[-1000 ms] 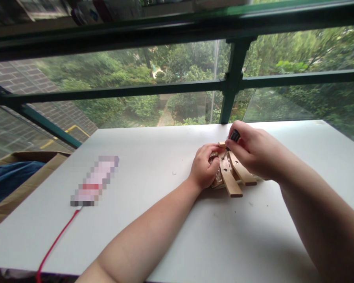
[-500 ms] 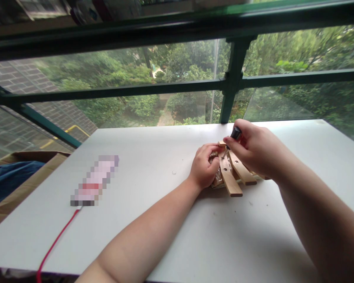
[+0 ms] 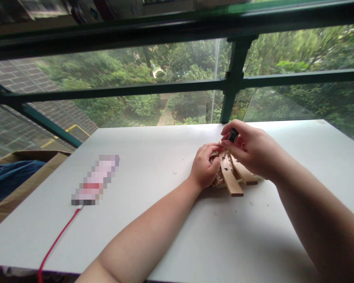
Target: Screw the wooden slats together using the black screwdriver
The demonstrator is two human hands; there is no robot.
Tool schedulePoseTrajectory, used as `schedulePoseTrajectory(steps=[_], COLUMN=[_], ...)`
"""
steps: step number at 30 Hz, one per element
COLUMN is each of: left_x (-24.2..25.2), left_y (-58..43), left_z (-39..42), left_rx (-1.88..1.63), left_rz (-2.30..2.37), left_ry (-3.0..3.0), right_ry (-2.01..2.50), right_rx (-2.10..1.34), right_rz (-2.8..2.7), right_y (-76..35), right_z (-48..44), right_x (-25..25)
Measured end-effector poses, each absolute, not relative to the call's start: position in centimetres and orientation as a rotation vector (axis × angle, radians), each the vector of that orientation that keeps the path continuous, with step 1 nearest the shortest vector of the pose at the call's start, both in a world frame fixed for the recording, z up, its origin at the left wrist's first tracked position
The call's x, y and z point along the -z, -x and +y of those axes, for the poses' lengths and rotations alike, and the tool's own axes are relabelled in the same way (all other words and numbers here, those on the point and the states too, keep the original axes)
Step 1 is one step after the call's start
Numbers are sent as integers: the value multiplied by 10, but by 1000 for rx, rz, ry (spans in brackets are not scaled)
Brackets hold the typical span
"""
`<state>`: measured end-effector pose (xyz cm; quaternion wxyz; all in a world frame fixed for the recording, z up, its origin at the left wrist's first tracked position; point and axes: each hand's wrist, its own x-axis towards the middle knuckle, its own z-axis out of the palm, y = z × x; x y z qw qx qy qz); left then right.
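Observation:
My right hand (image 3: pixel 252 151) is closed around the dark handle of a screwdriver (image 3: pixel 233 135). Its shaft slants down to a screw hole near the upper part of a curved wooden slat (image 3: pixel 232 184). A second dark screw head shows lower on that slat. My left hand (image 3: pixel 205 167) grips the left side of the wooden piece, fingers curled over its far edge and thumb against the slat. Another wooden slat (image 3: pixel 248 178) lies to the right, partly behind my right hand. Shiny clear wrapping or a textured layer shows beneath the slats.
The white table (image 3: pixel 165 228) bears a few small specks. At left lies a pixelated phone-like object (image 3: pixel 96 179) with a red cable (image 3: pixel 59 239) running off the front edge. A cardboard box (image 3: pixel 47 169) with blue cloth stands beyond the left edge. Green-framed glass railing (image 3: pixel 230 90) borders the back.
My right hand and the screwdriver handle have shifted slightly left, and the fingers have changed their hold on the handle. My left hand stays in place.

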<state>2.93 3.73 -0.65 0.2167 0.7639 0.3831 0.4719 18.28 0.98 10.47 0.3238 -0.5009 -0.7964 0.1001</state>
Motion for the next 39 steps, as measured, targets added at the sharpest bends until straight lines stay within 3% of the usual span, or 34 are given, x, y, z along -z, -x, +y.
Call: schedulePoseTrajectory(steps=[39], left_x=[6], left_y=[-29], left_z=[36], left_rx=[-1334], left_rz=[1071], left_ry=[-2098], right_ry=[1314], right_rx=[-385], right_rz=[-2089], right_y=[-180], right_z=[8], right_x=[-104])
